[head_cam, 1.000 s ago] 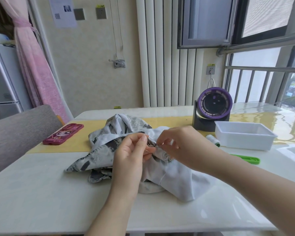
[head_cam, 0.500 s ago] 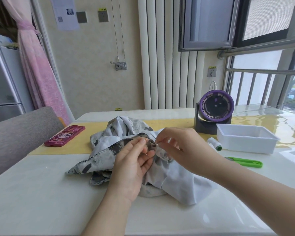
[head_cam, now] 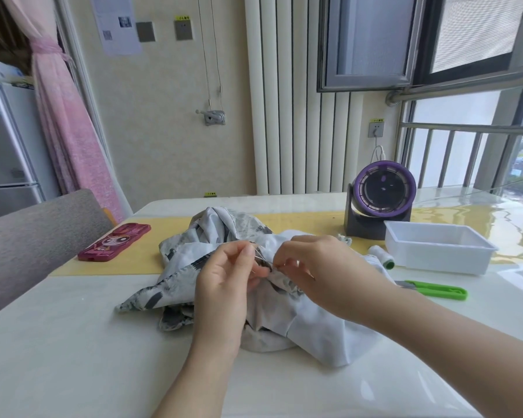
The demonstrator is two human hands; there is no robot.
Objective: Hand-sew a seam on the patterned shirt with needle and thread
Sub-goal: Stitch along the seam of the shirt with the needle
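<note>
Nearest, two bare forearms reach in over the near edge of the white table (head_cam: 73, 357) and meet above the patterned shirt (head_cam: 181, 267), which lies crumpled in a heap around the middle of the table, one printed corner trailing toward the left edge and a plain pale flap spilling toward the near right. The left hand (head_cam: 224, 285) stands with its back to the camera, thumb and forefinger curled together and pinching a raised fold of the shirt. The right hand (head_cam: 326, 273) comes in from the right, its fingers curled tight, the tips pinching the lower end of the needle (head_cam: 261, 257), a thin bright sliver slanting up between the two hands where it meets the cloth. Right of the shirt, green thread snips (head_cam: 438, 290) lie flat on the bare table. Just beyond them a white thread spool (head_cam: 381, 256) with a green end rests on its side, just beside a shallow white plastic tray (head_cam: 435, 260). A yellow runner (head_cam: 127, 263) crosses the table from left to right under the far half of the shirt, and a pink cartoon phone case (head_cam: 115, 242) lies on its left end. Behind the tray a purple-ringed desk fan (head_cam: 384, 191) stands near the far right corner. A grey chair back (head_cam: 27, 242) rises at the left edge.
</note>
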